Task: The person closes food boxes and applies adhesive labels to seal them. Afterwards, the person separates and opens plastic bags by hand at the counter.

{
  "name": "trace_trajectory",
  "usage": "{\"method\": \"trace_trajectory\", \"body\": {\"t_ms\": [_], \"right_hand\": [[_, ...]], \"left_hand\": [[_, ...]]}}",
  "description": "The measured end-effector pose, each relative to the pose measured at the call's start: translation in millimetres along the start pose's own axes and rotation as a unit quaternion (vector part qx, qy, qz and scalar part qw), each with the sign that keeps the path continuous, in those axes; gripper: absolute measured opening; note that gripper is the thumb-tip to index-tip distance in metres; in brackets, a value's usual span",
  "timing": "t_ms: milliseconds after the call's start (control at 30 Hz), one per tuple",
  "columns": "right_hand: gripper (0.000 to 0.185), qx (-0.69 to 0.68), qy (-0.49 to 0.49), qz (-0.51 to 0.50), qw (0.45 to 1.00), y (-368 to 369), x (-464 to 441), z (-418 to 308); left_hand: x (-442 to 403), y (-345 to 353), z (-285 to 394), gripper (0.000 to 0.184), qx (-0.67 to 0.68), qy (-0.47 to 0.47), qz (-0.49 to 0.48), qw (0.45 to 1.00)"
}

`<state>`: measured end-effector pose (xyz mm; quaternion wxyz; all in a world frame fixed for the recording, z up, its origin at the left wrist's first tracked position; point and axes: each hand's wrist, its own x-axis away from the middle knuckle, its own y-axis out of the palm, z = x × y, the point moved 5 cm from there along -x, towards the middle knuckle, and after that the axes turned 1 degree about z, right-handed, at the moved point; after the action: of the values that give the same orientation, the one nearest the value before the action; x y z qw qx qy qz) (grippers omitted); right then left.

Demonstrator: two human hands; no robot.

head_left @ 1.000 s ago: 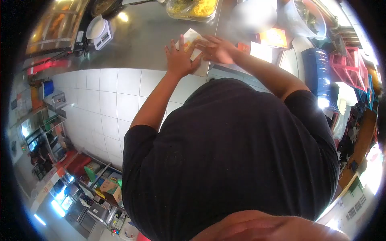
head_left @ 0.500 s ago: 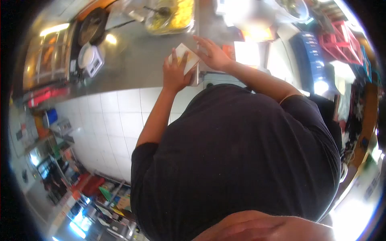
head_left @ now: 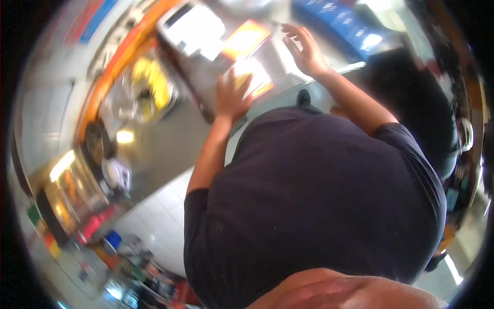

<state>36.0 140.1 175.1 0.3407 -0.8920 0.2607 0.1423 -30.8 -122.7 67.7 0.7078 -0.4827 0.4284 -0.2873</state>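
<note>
My left hand (head_left: 232, 97) grips a small white box (head_left: 252, 71), its fingers spread across the top and its thumb at the side. Glare washes out much of the box, and its contents do not show. My right hand (head_left: 307, 54) is raised to the right of it, apart from the box, with fingers parted and nothing in them. Just beyond the box lies a flat orange and white item (head_left: 247, 38), too bright to make out.
A clear tub of yellow food (head_left: 150, 85) stands on the metal counter (head_left: 164, 144) at the left, near a white scale (head_left: 117, 174). Behind are a bright white device (head_left: 193, 31) and a blue bin (head_left: 334, 23). Tiled floor (head_left: 162, 221) shows below the counter.
The view has swung to the right along the counter. My left hand has carried the white box toward the orange and white item. My right hand has moved away from the box, to the right.
</note>
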Motion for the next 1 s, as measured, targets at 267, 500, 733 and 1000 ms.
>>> {"method": "trace_trajectory", "body": {"t_ms": [267,500,733,1000], "right_hand": [[0.029,0.129,0.033,0.272,0.953,-275,-43,157],[0.038,0.163,0.288,0.355,0.874,-459,-10,438],[0.045,0.164,0.384,0.028,0.908,-446,-19,573],[0.041,0.193,0.410,-0.058,0.889,-448,-35,580]], "left_hand": [[-16,-10,13,0.065,-0.025,0.021,-0.120,0.992],[-44,-17,40,0.081,-0.094,0.093,-0.128,0.983],[-40,-8,29,0.081,-0.122,0.078,-0.165,0.976],[-45,-9,41,0.077,-0.179,0.075,-0.187,0.963]]}}
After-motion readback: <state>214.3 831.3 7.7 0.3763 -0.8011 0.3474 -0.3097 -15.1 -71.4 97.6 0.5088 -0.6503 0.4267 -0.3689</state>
